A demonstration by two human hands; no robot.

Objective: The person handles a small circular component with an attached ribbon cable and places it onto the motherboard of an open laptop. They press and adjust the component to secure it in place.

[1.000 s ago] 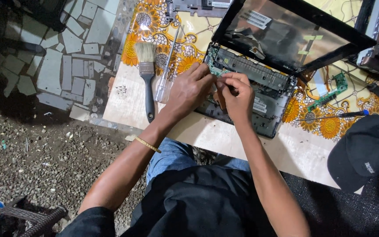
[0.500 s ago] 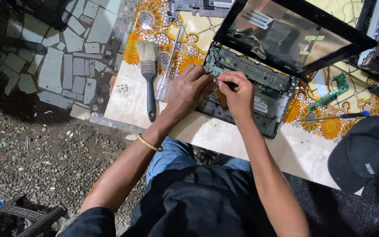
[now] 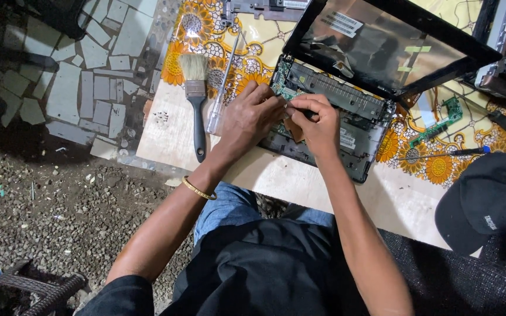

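Observation:
A dismantled black laptop [image 3: 363, 153] lies open on a floral-patterned table [image 3: 300, 181], its keyboard gone and its insides bare. The screen [image 3: 389, 48] is tilted back. My left hand [image 3: 252, 116], with a gold bangle on the wrist, rests on the left part of the laptop base, fingertips at a green circuit board [image 3: 282, 79]. My right hand [image 3: 318, 124] is beside it with fingers pinched on something small where both hands meet. A brown strip [image 3: 293, 130] shows under my right hand. What the fingers pinch is hidden.
A paint brush [image 3: 195, 96] and a clear-handled screwdriver [image 3: 220, 96] lie left of my left hand. A small green board [image 3: 440, 124] and a dark screwdriver [image 3: 447, 153] lie to the right. A black cap [image 3: 487, 202] sits at the table's right corner. Gravel and broken tiles cover the ground on the left.
Both hands stay on the left part of the laptop base. My right fingers have closed in a little toward my left fingertips.

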